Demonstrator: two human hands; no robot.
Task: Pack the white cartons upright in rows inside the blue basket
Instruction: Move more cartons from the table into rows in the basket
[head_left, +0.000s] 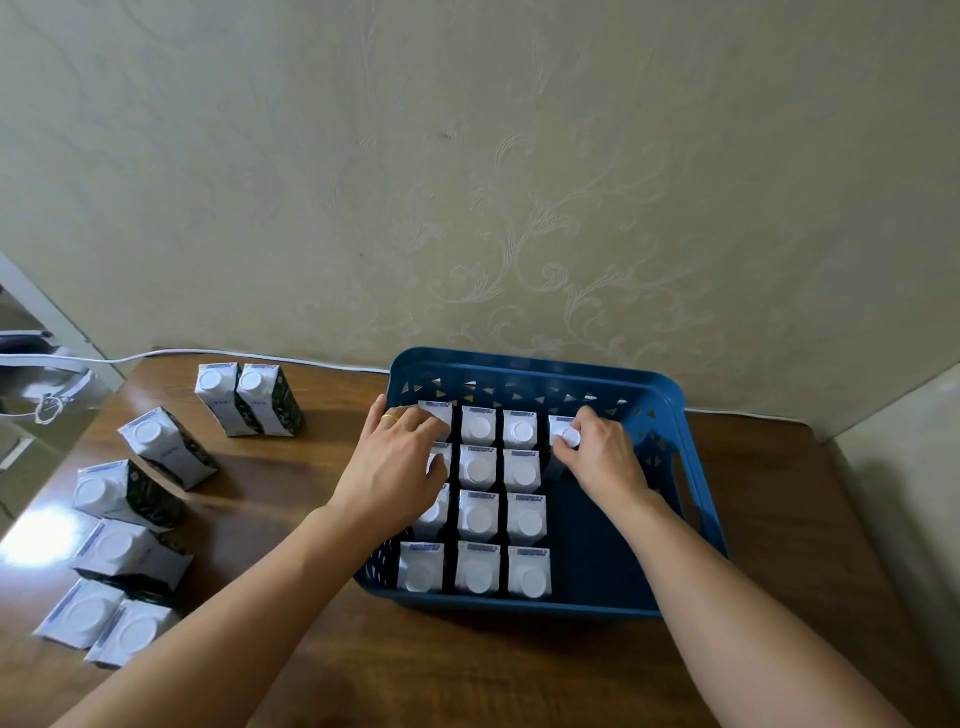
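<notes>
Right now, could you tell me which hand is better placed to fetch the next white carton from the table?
The left hand: the loose white cartons stand on its side, while the right hand grips a carton inside the blue plastic basket.

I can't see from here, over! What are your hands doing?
Right hand placing fourth-column carton. Left hand on left-column cartons. Blue basket part filled. Nothing blocking.
</notes>
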